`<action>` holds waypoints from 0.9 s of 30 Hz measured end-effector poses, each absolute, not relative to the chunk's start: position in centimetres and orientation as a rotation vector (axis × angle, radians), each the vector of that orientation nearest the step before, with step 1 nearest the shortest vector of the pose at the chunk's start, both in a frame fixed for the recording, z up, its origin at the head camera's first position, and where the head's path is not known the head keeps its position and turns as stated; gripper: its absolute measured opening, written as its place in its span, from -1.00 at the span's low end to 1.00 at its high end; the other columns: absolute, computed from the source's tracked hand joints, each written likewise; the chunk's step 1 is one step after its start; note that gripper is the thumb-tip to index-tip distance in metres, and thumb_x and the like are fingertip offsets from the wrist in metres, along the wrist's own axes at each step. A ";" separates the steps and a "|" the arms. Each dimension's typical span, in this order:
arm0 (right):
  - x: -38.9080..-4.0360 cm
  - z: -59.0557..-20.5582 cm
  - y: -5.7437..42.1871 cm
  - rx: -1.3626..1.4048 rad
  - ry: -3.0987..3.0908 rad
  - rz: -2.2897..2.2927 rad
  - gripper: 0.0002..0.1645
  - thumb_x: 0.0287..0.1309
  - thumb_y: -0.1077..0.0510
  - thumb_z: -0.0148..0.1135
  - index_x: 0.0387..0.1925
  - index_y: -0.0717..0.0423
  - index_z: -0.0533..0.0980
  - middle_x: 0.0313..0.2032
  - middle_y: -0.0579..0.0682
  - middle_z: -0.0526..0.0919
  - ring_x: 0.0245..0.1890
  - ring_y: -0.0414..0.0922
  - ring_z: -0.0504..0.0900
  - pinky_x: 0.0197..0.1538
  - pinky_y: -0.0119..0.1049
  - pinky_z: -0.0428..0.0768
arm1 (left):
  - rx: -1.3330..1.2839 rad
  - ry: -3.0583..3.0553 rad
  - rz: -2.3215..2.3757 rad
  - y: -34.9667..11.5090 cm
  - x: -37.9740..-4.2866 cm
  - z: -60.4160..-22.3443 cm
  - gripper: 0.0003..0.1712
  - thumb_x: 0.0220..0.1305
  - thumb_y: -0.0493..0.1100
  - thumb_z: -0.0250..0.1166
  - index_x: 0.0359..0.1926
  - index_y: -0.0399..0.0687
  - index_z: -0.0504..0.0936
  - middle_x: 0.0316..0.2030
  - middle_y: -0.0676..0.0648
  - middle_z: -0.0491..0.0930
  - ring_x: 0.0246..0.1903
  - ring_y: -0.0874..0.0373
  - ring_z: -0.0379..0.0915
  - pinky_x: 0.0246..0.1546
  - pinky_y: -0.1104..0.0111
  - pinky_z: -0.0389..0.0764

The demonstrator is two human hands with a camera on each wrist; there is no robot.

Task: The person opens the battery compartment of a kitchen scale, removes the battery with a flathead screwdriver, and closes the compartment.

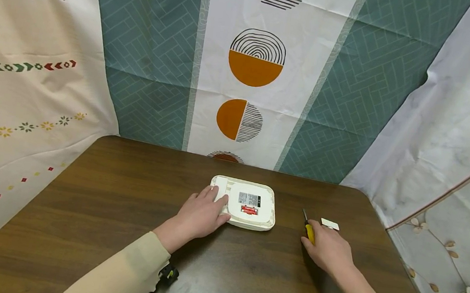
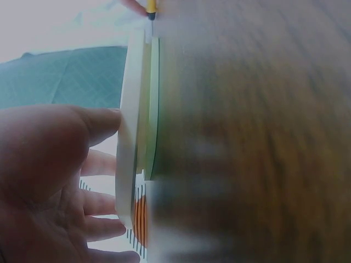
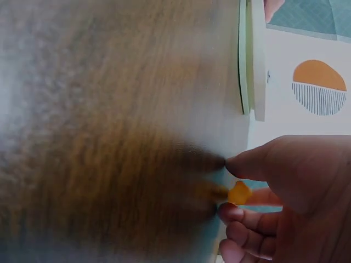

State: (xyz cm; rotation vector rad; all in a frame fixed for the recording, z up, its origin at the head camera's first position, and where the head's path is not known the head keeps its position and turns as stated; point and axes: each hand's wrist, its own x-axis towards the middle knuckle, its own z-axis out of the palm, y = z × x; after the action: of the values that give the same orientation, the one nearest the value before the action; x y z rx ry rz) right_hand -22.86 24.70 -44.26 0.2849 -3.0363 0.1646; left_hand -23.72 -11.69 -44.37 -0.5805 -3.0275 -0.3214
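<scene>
A white rounded-rectangular device [image 1: 268, 213] lies on the table with a grey printed label and a red label facing up. My left hand [image 1: 203, 212] rests on its left end, fingers stretched over a pale strip and thumb at the near edge. The left wrist view shows the device's side [image 2: 130, 126] edge-on, beside the thumb. To the right, my right hand [image 1: 330, 248] holds a yellow-handled screwdriver [image 1: 309, 230] low over the table, its shaft pointing away. Seen from the right wrist, the yellow handle [image 3: 239, 193] sits between thumb and fingers.
A small flat white piece [image 1: 330, 224] lies just beyond the right hand's fingers. The brown wooden table [image 1: 123, 211] meets a patterned cloth [image 1: 153, 60] at its back edge, with more cloth hanging along both sides.
</scene>
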 end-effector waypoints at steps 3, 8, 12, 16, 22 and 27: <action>-22.7 -44.2 24.7 0.288 -3.052 0.152 -0.37 0.40 0.03 0.47 0.39 0.16 0.56 -0.07 0.14 0.77 -0.13 0.18 0.74 -0.23 0.22 0.69 | -0.579 -3.027 -0.320 -11.7 -23.7 -44.3 -0.26 0.66 0.24 0.25 0.60 -0.07 0.50 0.60 -0.40 0.29 0.61 -0.37 0.18 0.45 -0.28 0.41; -22.4 -44.2 24.9 0.290 -3.050 0.168 -0.38 0.40 0.10 0.45 0.42 0.14 0.56 0.05 0.21 0.78 -0.03 0.23 0.76 -0.17 0.28 0.71 | -0.579 -3.034 -0.321 -11.7 -23.7 -44.4 -0.26 0.66 0.24 0.24 0.61 -0.07 0.49 0.61 -0.40 0.28 0.61 -0.36 0.17 0.45 -0.27 0.40; -22.4 -44.2 25.1 0.292 -3.012 0.205 -0.43 0.36 0.15 0.47 0.35 0.14 0.58 0.02 0.19 0.79 -0.06 0.22 0.76 -0.19 0.28 0.70 | -0.577 -3.036 -0.318 -11.7 -23.7 -44.4 -0.25 0.66 0.25 0.24 0.61 -0.06 0.49 0.61 -0.39 0.28 0.62 -0.35 0.17 0.45 -0.27 0.40; -22.7 -43.9 25.4 0.272 -2.970 0.241 -0.62 0.34 0.16 0.48 0.13 0.16 0.65 -0.19 0.08 0.80 -0.29 0.07 0.73 -0.34 0.16 0.65 | -0.572 -3.047 -0.320 -11.6 -23.7 -44.3 -0.25 0.65 0.25 0.24 0.62 -0.06 0.48 0.62 -0.39 0.27 0.62 -0.35 0.15 0.46 -0.27 0.39; -23.0 -43.0 25.8 0.239 -2.899 0.265 -0.79 0.37 0.12 0.50 -0.09 0.16 0.71 -0.30 0.04 0.79 -0.43 -0.03 0.67 -0.46 0.03 0.59 | -0.573 -3.050 -0.311 -11.6 -23.7 -44.2 -0.24 0.65 0.25 0.25 0.62 -0.06 0.48 0.61 -0.39 0.28 0.62 -0.35 0.16 0.46 -0.26 0.40; -23.2 -42.4 26.0 0.239 -2.810 0.316 -0.83 0.39 0.15 0.48 -0.09 0.15 0.75 -0.27 0.07 0.80 -0.42 0.02 0.69 -0.46 0.05 0.60 | -0.571 -3.056 -0.311 -11.6 -23.8 -44.2 -0.24 0.64 0.26 0.25 0.62 -0.05 0.48 0.62 -0.39 0.27 0.62 -0.35 0.15 0.46 -0.26 0.40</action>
State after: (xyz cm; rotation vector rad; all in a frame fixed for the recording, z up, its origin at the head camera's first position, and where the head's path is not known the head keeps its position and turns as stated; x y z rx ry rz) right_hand -23.23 26.01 -42.41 0.2389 -2.8097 0.3158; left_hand -23.80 -11.64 -44.17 -0.5710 -3.0562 -0.3114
